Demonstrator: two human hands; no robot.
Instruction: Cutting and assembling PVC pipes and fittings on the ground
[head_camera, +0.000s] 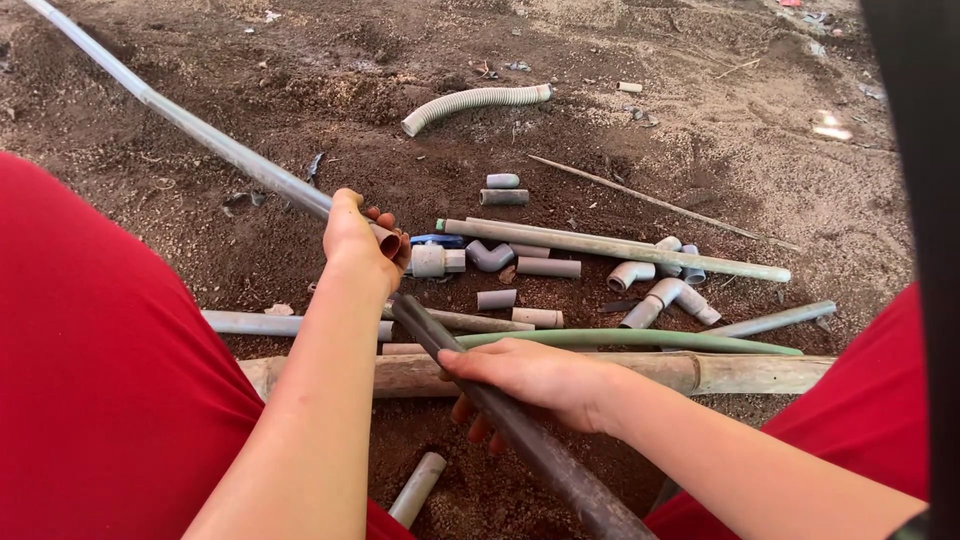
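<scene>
- My left hand (358, 240) is closed around the near end of a long grey pipe (200, 130), with a short brownish coupling (388, 240) at that end; the pipe runs away from the hand up and to the left over the soil.
- My right hand (530, 378) is wrapped around a dark pipe (520, 430), fingers curled under it; this pipe runs from just below the left hand down past the right hand towards my lap.
- The top end of the dark pipe sits just under the coupling, near it, but I cannot tell whether the two touch.
- As I judge it, the step in hand is bringing the two pipe ends together at the coupling; a next move would call for lining both pipes up straight and pushing with a firm grip from each side.
- Just beyond the right hand lie a wooden pole (640, 372) and a green hose (640, 340), side by side across the ground.
- Further past both hands, loose grey elbows (630, 274), short pipe offcuts (548, 267) and a long pale pipe (620, 246) are scattered on the soil.
- Well beyond the left hand lies a ribbed grey hose (470, 102).
- Another short pipe (418, 488) lies below the hands, between my red-clad knees.
</scene>
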